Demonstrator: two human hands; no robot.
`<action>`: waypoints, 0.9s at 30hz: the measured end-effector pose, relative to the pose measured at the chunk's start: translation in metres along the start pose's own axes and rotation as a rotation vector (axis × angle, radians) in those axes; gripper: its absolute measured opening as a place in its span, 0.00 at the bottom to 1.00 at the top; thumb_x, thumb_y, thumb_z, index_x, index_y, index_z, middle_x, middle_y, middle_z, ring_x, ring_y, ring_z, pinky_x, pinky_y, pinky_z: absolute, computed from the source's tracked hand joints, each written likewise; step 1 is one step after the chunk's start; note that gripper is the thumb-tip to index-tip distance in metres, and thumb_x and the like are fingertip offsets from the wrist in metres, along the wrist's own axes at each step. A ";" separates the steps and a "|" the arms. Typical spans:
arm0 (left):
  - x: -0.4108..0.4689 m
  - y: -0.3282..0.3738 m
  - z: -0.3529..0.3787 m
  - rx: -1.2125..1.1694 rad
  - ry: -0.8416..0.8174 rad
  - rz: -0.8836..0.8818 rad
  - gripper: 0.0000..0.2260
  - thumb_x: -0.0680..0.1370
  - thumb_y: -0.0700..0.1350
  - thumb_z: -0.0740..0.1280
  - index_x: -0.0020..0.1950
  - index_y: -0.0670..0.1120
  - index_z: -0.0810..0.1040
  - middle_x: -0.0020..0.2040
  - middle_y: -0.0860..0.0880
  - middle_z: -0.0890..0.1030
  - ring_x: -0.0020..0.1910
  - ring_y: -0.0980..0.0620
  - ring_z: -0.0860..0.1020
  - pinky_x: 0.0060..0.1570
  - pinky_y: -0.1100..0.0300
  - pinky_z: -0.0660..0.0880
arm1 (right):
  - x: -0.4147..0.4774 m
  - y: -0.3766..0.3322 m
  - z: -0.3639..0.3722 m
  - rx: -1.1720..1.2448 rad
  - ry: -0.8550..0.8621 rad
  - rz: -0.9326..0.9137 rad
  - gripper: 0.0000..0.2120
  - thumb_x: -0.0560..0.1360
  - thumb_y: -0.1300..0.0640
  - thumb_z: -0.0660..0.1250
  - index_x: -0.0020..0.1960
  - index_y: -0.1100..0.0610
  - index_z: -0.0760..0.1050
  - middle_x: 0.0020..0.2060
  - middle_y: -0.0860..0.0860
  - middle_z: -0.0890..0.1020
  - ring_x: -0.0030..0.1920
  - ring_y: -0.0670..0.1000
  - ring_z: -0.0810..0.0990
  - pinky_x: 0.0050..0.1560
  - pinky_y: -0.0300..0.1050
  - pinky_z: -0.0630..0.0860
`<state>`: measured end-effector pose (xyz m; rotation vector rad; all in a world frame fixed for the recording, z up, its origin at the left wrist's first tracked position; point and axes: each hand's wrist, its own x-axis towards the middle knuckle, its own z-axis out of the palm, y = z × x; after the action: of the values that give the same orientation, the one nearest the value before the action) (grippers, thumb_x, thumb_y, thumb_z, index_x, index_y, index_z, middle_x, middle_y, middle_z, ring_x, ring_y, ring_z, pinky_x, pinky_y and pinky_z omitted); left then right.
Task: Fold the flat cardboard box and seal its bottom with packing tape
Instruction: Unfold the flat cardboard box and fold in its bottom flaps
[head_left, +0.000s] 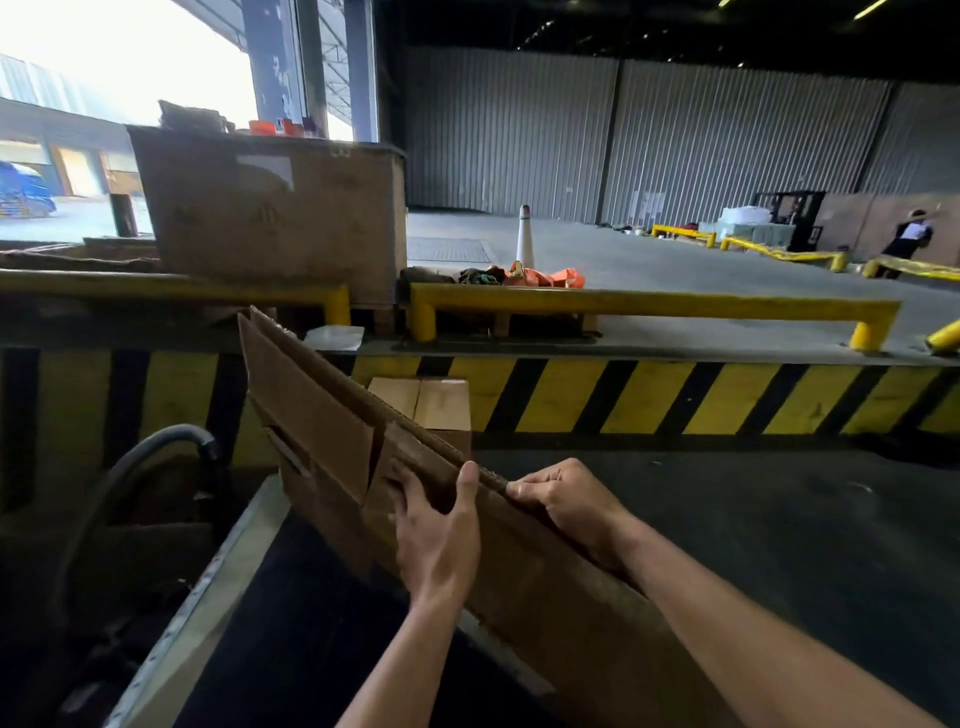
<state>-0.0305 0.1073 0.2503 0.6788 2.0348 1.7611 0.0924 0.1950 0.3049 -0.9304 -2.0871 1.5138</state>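
Note:
A flat brown cardboard box (317, 415) stands on edge in front of me, tilted, running from upper left to lower right, with flap slits visible near its middle. My left hand (439, 540) grips its near side, fingers spread on the left face and thumb hooked over the top edge. My right hand (571, 506) pinches the top edge from the right side, fingers curled behind the panel. No packing tape is visible.
A folded, sealed box (431, 402) sits behind the flat one. A metal-edged dark table (218, 582) lies below. A black-yellow striped dock wall (675, 397), yellow rails (649, 304), a large carton (270, 213), a cone (524, 236) and a distant person (909, 236) are beyond.

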 end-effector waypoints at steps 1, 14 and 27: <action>0.002 0.000 0.000 0.003 0.003 0.005 0.40 0.76 0.70 0.62 0.83 0.57 0.51 0.79 0.46 0.63 0.74 0.40 0.66 0.71 0.40 0.64 | 0.001 -0.001 0.000 0.002 0.004 0.005 0.11 0.80 0.55 0.66 0.51 0.57 0.86 0.42 0.53 0.87 0.44 0.51 0.87 0.48 0.47 0.82; 0.016 0.009 0.000 0.099 -0.164 -0.157 0.49 0.77 0.60 0.67 0.80 0.57 0.30 0.82 0.43 0.33 0.79 0.30 0.53 0.74 0.35 0.62 | 0.032 0.018 0.010 -0.455 0.385 -0.252 0.10 0.81 0.56 0.64 0.50 0.53 0.85 0.42 0.48 0.86 0.40 0.41 0.82 0.42 0.38 0.80; 0.029 0.032 -0.010 -0.062 -0.072 -0.103 0.38 0.79 0.37 0.59 0.83 0.46 0.38 0.52 0.48 0.73 0.40 0.57 0.70 0.47 0.54 0.69 | 0.064 0.006 -0.029 -0.624 0.108 -0.183 0.19 0.81 0.57 0.63 0.71 0.46 0.73 0.66 0.46 0.79 0.62 0.45 0.78 0.63 0.42 0.74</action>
<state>-0.0564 0.1191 0.2841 0.5989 1.9246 1.7085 0.0686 0.2613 0.3052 -0.9557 -2.5256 0.7025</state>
